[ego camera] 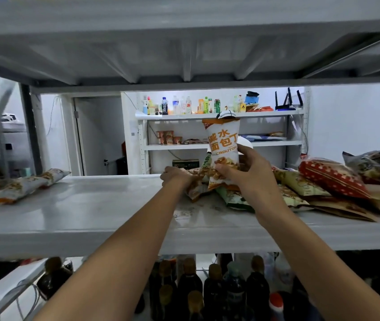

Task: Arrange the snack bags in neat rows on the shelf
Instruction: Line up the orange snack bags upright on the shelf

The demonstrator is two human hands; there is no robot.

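Snack bags lie in a loose heap (pixel 311 188) on the right half of a grey metal shelf (pixel 91 212), overlapping one another at odd angles. The right hand (pixel 249 172) holds one white and orange crouton bag (pixel 224 149) upright above the heap, fingers and thumb closed around its lower part, the top of the bag standing free. The left hand (pixel 176 176) rests just beside it on the left edge of the heap, fingers curled onto a flat orange-printed bag (pixel 196 184); whether it grips that bag or only presses on it cannot be told. At the far left of the shelf, well apart from the heap, two more bags (pixel 26 184) lie flat, one partly over the other. Dark bottles (pixel 214 290) stand packed together on the level below. Behind, across the room, a white rack (pixel 221 144) carries drink bottles (pixel 179 105) along its top level.
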